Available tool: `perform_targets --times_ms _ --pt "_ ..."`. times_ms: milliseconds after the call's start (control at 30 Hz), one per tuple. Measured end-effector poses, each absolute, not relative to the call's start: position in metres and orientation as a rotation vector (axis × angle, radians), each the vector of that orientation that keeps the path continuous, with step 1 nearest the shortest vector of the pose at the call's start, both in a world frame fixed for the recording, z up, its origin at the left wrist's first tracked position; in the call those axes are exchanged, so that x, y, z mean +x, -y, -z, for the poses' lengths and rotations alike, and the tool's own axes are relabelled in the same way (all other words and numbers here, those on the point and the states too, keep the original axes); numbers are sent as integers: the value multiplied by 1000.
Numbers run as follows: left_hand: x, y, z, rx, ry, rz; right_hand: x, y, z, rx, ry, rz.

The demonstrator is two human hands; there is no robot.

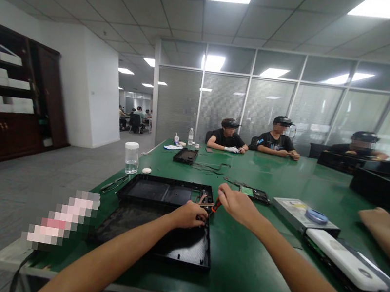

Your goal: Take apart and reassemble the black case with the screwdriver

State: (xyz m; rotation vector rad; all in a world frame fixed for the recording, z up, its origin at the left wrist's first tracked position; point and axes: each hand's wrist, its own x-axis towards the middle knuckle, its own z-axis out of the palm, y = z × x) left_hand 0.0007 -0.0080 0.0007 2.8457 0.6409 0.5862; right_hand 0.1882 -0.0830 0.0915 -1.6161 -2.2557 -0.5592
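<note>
Near the left edge of the green counter [246, 267], a pair of glasses [114, 184] is being seen close to a clear jar [131, 159] with a white lid, a small white round item [146, 171] lying just to its right. Toward the middle, a shallow black casing [193, 253] is being worked on, lying on the counter with its two sections one behind the other. At its right side, the left hand [189, 215] is being rested with fingers bent near some thin wires [203, 198]; whether anything is being held in that grip cannot be told. Just to the right, an orange-handled tool [215, 205] is being held, tilted, in the closed grip of the right hand [232, 204]. Farther right, a blue ring [316, 216] is being carried by a metal box [290, 211], near a long white device [347, 259].
</note>
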Motion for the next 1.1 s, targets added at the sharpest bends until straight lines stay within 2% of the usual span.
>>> perform_targets --times_ms 167,267,700,800,967,1100 --pt "2 9 -1 2846 -683 -551 172 83 -118 -1780 2375 714" --pt "1 9 -1 2841 -687 -558 171 81 -124 -1690 2488 652" --pt "-1 10 0 2821 -670 -594 187 80 -105 -1656 2352 578" --pt "-2 11 -1 2829 -665 -585 207 66 -82 -1482 2184 259" --pt "-3 15 -4 2871 -674 -588 252 37 -8 -1233 1496 -789" --pt "-2 16 -6 2922 -639 -586 264 26 20 -1009 994 -1034"
